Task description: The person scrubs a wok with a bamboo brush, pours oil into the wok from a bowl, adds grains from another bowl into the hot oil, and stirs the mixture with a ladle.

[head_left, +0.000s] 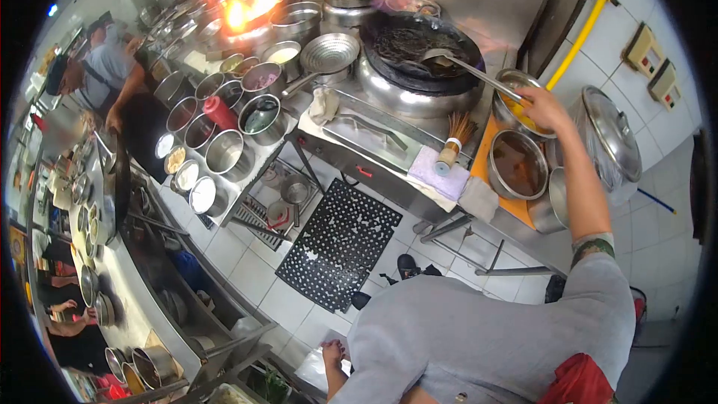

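My right hand (544, 111) is closed around the long metal handle of a ladle (479, 72). Its bowl rests inside a large black wok (419, 41) on a round steel burner stand; dark liquid shows in the wok. Under my right forearm are a steel pot of brown liquid (519, 164) and a bowl with yellow contents (508, 97). My left hand (334, 350) hangs low at my side with its fingers curled. Beside it is a whitish plastic sheet or bag (318, 368); whether the fingers grip it is unclear.
A bamboo brush (452, 146) lies on folded cloths (434, 172) at the stove's front edge. High flames (250, 7) rise at the back left. Steel pots and a red squeeze bottle (220, 113) crowd the left. A co-worker (105, 67) stands there. A black mat (340, 243) covers some floor.
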